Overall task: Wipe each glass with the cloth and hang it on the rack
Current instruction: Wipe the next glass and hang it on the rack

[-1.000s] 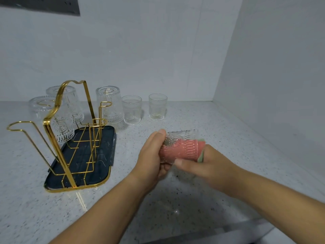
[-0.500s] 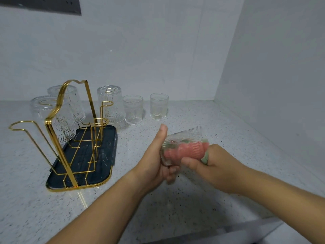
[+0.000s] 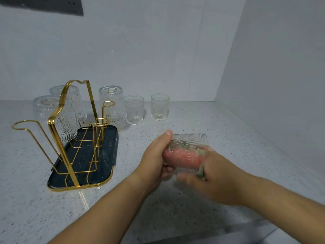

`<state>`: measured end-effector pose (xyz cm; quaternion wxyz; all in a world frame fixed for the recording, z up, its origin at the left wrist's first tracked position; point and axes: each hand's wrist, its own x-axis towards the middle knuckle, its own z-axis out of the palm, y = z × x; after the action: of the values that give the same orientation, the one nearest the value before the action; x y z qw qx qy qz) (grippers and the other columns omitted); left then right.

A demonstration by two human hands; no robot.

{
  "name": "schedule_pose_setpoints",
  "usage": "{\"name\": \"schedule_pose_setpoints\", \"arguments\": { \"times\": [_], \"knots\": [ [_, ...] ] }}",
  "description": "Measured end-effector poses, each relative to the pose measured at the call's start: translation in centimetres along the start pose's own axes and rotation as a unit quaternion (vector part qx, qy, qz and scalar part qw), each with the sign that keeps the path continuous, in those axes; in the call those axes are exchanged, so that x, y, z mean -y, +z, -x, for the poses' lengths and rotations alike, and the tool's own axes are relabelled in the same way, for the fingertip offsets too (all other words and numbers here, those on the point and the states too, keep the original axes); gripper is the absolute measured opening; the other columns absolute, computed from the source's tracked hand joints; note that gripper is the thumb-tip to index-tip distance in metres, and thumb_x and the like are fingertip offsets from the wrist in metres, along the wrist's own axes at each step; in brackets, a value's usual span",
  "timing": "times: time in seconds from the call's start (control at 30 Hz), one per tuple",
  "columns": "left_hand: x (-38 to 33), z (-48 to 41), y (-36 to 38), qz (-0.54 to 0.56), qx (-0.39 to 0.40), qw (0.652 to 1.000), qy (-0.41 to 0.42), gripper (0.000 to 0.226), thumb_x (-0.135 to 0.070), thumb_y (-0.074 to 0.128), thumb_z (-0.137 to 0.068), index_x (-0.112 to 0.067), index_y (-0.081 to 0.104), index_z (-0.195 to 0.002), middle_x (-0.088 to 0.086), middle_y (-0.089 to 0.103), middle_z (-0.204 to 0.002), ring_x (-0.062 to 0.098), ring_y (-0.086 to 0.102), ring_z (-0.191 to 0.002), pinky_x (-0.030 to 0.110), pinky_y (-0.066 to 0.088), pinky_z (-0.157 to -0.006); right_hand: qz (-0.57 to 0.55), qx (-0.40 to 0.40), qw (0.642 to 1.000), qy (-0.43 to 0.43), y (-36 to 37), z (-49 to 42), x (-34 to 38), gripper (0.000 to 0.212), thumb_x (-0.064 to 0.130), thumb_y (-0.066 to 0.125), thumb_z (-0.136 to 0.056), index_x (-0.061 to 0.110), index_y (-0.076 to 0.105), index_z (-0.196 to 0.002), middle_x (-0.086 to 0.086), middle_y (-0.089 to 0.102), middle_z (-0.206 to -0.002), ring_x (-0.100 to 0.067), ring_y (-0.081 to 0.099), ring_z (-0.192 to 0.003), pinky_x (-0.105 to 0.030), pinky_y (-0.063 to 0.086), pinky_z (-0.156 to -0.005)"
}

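A pale speckled countertop (image 3: pixel 228 124) set in a corner of grey walls is seen from above, and two bare forearms are stretched in from the lower edge. A clear patterned glass (image 3: pixel 190 140) is held on its side above the counter, right of centre and well apart from the rack, with its mouth turned to the right. Its base end is gripped by the left hand (image 3: pixel 154 161): the fingers are curled beneath it and the thumb is laid along the top. A pink cloth (image 3: pixel 181 158) with a green edge is stuffed inside the glass and is seen through the ribbed wall. The cloth is held at the mouth by the right hand (image 3: pixel 221 180), which is smeared by motion blur; its fingers appear curled around the cloth, though exactly how they lie cannot be told. To the left, a gold wire rack (image 3: pixel 58 120) is stood on a dark tray (image 3: pixel 107 155) edged in gold. Three glasses are hung upside down on its pegs: a front-left glass (image 3: pixel 44 110), a back-left glass (image 3: pixel 75 99) behind the tall handle, and a right-side glass (image 3: pixel 112 104). Just beside the rack, near the back wall, a first upright glass (image 3: pixel 134 110) and a second upright glass (image 3: pixel 160 106) are stood apart on the counter. A dark panel (image 3: pixel 42 4) is fixed high on the wall at the upper left.
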<state>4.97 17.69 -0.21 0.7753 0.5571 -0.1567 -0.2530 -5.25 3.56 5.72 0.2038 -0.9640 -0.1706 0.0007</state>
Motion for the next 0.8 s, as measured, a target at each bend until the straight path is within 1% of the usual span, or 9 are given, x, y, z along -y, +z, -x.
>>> {"name": "schedule_pose_setpoints", "arguments": {
  "times": [0.07,0.13,0.2,0.27,0.4,0.5,0.57,0.67,0.8],
  "knots": [
    [-0.1,-0.1,0.0,0.006,0.022,0.999,-0.049,0.053,-0.063,0.052,-0.098,-0.017,0.052,-0.071,-0.003,0.043,-0.046,0.01,0.032,-0.034,0.016,0.021,-0.039,0.311,-0.004,0.949,-0.06,-0.3,-0.1,-1.5,0.055,0.067,0.037,-0.098,0.031,0.072,-0.076,0.017,0.062,-0.066,0.0,0.063,-0.084,-0.042,0.029,-0.121],
    [-0.1,-0.2,0.2,0.013,0.036,0.997,-0.068,0.051,-0.061,0.05,-0.099,-0.02,0.056,-0.069,-0.003,0.046,-0.049,0.01,0.032,-0.035,0.015,0.021,-0.038,0.383,0.014,0.922,-0.048,-1.0,-0.3,-2.1,0.062,0.069,0.029,-0.099,0.034,0.074,-0.073,0.02,0.053,-0.059,0.003,0.061,-0.088,-0.045,0.015,-0.126],
    [0.0,-0.4,0.2,0.014,0.033,0.998,-0.053,0.053,-0.061,0.05,-0.099,-0.021,0.059,-0.066,-0.003,0.044,-0.048,0.01,0.032,-0.035,0.016,0.018,-0.04,0.289,0.04,0.956,-0.013,-0.5,-0.2,-2.1,0.056,0.07,0.026,-0.098,0.039,0.072,-0.102,0.022,0.066,-0.092,0.004,0.056,-0.108,-0.039,0.013,-0.126],
    [0.1,-0.5,0.1,0.008,0.01,1.0,-0.02,0.051,-0.063,0.054,-0.097,-0.018,0.056,-0.073,-0.003,0.041,-0.048,0.01,0.031,-0.035,0.021,0.015,-0.044,0.014,-0.021,1.0,-0.004,0.5,-0.4,-1.4,0.023,0.05,0.053,-0.099,0.039,0.067,-0.113,0.026,0.067,-0.105,0.003,0.06,-0.106,-0.027,0.04,-0.112],
    [0.4,-0.8,-0.4,0.024,-0.043,0.998,0.026,0.057,-0.07,0.064,-0.078,-0.016,0.055,-0.092,0.003,0.046,-0.062,0.015,0.037,-0.047,0.027,0.023,-0.052,-0.338,-0.063,0.938,0.045,1.5,-1.1,-0.2,0.025,0.017,0.063,-0.097,0.019,0.072,-0.12,-0.01,0.076,-0.113,-0.031,0.071,-0.108,-0.051,0.054,-0.1],
    [0.4,-0.9,-0.5,0.031,-0.042,0.999,0.011,0.065,-0.077,0.072,-0.069,-0.016,0.061,-0.09,0.011,0.052,-0.069,0.024,0.046,-0.056,0.029,0.034,-0.058,-0.32,-0.065,0.945,0.034,1.0,-1.4,-0.1,0.024,0.013,0.061,-0.1,0.029,0.077,-0.108,0.008,0.079,-0.103,-0.007,0.073,-0.1,-0.026,0.056,-0.095],
    [0.3,-0.9,-0.6,0.039,-0.013,0.998,-0.039,0.074,-0.081,0.072,-0.069,-0.015,0.064,-0.101,0.013,0.058,-0.073,0.028,0.05,-0.061,0.029,0.037,-0.06,-0.15,-0.085,0.985,-0.012,0.9,-1.3,-0.2,0.028,0.026,0.06,-0.102,0.04,0.073,-0.082,0.025,0.07,-0.075,0.007,0.066,-0.074,-0.009,0.049,-0.075],
    [0.0,-0.6,-0.7,0.036,0.05,0.995,-0.084,0.061,-0.071,0.052,-0.092,-0.012,0.061,-0.107,0.001,0.049,-0.052,0.012,0.039,-0.036,0.016,0.025,-0.04,0.16,-0.086,0.981,-0.064,0.3,-1.2,-2.4,0.046,0.061,0.035,-0.102,0.033,0.071,-0.099,0.016,0.07,-0.094,-0.001,0.057,-0.088,-0.021,0.046,-0.094],
    [-0.5,-0.3,-0.7,0.057,0.151,0.984,-0.076,0.078,-0.082,0.044,-0.089,-0.01,0.07,-0.107,0.007,0.056,-0.066,0.015,0.048,-0.049,0.026,0.026,-0.051,0.0,-0.099,0.995,-0.029,-0.5,-0.8,-2.2,0.034,0.049,0.048,-0.103,0.039,0.075,-0.083,0.025,0.069,-0.079,0.005,0.062,-0.075,-0.007,0.044,-0.078]
  ]
}}
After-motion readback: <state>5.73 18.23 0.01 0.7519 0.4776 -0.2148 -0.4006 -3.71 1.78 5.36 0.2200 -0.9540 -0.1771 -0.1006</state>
